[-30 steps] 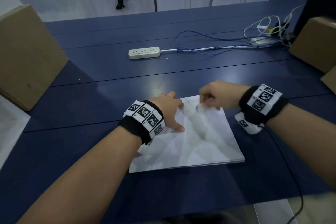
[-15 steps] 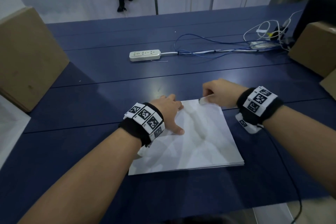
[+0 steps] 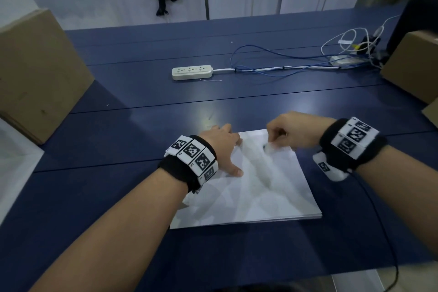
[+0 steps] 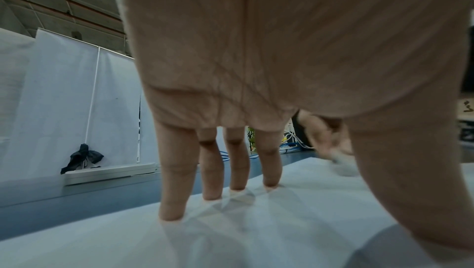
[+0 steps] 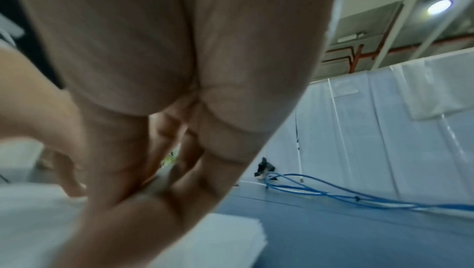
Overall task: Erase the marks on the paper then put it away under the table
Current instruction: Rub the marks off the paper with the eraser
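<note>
Power strip (image 3: 192, 72): white, lying flat mid-counter.
Blue cables (image 3: 272, 64): looping rightward from the strip's cord.
White wires (image 3: 341, 41): tangled at far right.
Cardboard boxes: one at left (image 3: 35, 73), one at right (image 3: 410, 66).
Counter (image 3: 118, 149): dark blue.

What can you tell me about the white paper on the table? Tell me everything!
The paper is a thin white stack, lying flat on the dark blue table near its front edge. The left hand presses straight fingers on its left side. The right hand rubs something small and blurry near its far edge.
</note>
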`<state>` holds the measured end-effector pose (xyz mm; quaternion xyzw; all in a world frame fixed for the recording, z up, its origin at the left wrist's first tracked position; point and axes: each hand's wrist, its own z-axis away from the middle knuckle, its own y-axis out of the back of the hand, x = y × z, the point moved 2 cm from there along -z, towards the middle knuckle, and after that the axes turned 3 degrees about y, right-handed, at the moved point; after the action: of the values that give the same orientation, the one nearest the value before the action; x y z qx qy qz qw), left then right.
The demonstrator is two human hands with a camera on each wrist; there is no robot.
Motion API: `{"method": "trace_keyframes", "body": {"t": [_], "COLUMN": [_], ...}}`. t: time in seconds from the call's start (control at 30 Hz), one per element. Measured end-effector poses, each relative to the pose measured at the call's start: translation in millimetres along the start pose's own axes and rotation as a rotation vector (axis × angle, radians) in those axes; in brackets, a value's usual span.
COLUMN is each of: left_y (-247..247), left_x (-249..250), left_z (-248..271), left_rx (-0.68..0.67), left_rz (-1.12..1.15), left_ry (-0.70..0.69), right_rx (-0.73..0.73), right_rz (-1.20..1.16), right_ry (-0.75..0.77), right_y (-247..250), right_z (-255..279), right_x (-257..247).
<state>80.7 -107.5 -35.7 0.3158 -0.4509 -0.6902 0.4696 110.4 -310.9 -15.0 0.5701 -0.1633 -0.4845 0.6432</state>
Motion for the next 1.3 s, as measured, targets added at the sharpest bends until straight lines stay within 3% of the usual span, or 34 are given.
{"method": "trace_keyframes", "body": {"t": [0.07, 0.1, 0.3, 0.37, 0.47, 0.5, 0.63, 0.7, 0.77, 0.87, 0.9, 1.07, 1.1, 1.13, 1.27, 1.3], "left_y": [-1, -1, 1, 0, -1, -1, 1, 2, 1, 0, 0, 3, 3, 2, 2, 3], "left_x": [0, 0, 0, 0, 0, 1, 1, 1, 0, 0, 1, 2, 1, 1, 1, 1], "left_z": [-1, -2, -2, -2, -2, -2, -3, -3, -2, -2, -2, -3, -3, -3, -3, -3], "left_rx": [-0.001, 0.001, -0.007, -0.006, 0.001, -0.003, -0.004, -0.012, -0.013, -0.019, -0.022, -0.038, -0.036, -0.034, -0.043, -0.046], "left_rz": [-0.001, -0.002, 0.002, -0.006, -0.003, -0.004, 0.004, -0.003, -0.012, -0.022, -0.025, -0.012, -0.011, -0.011, -0.008, -0.008], "left_ry": [0.003, 0.002, 0.007, 0.011, 0.017, 0.014, 0.003, -0.004, 0.002, 0.015, 0.015, 0.008, 0.009, 0.012, 0.028, 0.026], "right_rx": [-0.219, -0.257, 0.186, 0.084, -0.218, -0.228, 0.121, 0.206, 0.105, -0.203, -0.235, 0.148, 0.169, 0.135, -0.240, -0.239], "right_rz": [-0.059, -0.071, 0.079, 0.019, -0.083, -0.073, 0.102, 0.110, 0.051, -0.088, -0.102, 0.114, 0.105, 0.074, -0.112, -0.106], "right_ry": [0.045, 0.051, -0.074, -0.024, 0.081, 0.095, -0.020, -0.039, 0.015, 0.091, 0.090, -0.047, -0.047, -0.028, 0.070, 0.070], "right_y": [-10, -13, 3, 0, -15, -17, -1, 2, -1, -15, -17, 2, 2, 1, -18, -19], "right_z": [11, 14, -4, 1, 16, 17, -1, -4, 1, 18, 21, 0, 1, 3, 21, 22], "right_x": [-8, -8, 10, 8, -9, -12, -3, 4, 5, -4, -5, 10, 12, 13, -2, -4]}}
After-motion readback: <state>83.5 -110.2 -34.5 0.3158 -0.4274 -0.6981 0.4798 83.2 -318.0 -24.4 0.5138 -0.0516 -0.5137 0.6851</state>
